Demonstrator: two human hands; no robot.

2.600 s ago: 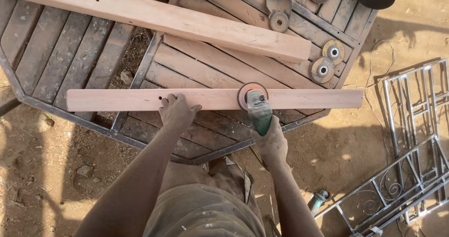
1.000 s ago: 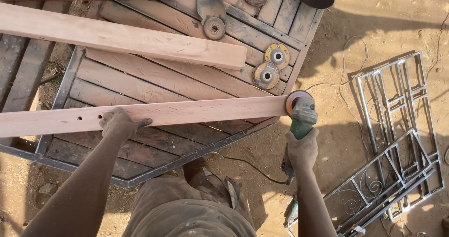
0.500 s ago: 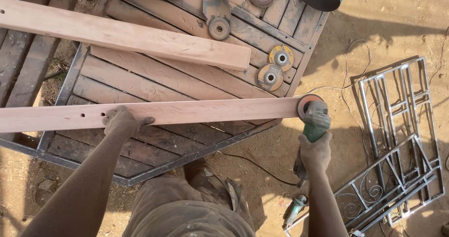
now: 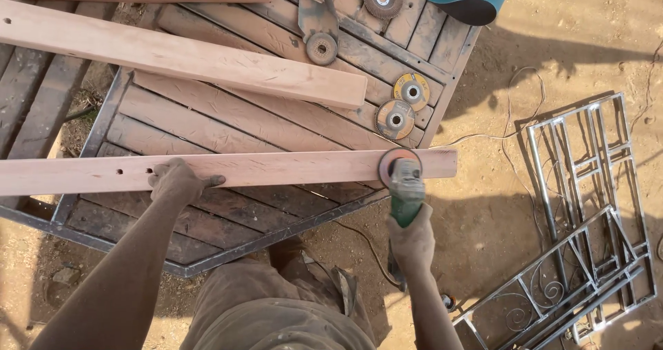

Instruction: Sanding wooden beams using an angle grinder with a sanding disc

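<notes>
**Plank under the grinder, pinned flat across the slatted desk**

Plank [image 4: 228,171] of pale reddish wood lies lengthwise across the near edge of the desk [image 4: 228,118], a wooden-slatted top in a dark metal frame, with its right end sticking out past the frame over the sandy ground.

Head view: the left hand [image 4: 178,181] is spread palm-down on the plank near its middle, fingers hooked over the far edge, which looks meant to press the wood down so that it does not slide or chatter. The right hand [image 4: 412,241] is wrapped tight around the green body of an angle grinder [image 4: 404,184], whose disc sits on the plank's top face close to the overhanging right end. The two hands are well apart, the holding one kept clear of the disc.

A second, wider plank [image 4: 179,53] lies diagonally further back. Spare flap discs [image 4: 402,104] lie near the desk's right corner, and a loose metal guard [image 4: 317,20] sits behind them. On the ground to the right lies a welded metal grille [image 4: 587,225] with scrollwork.
</notes>
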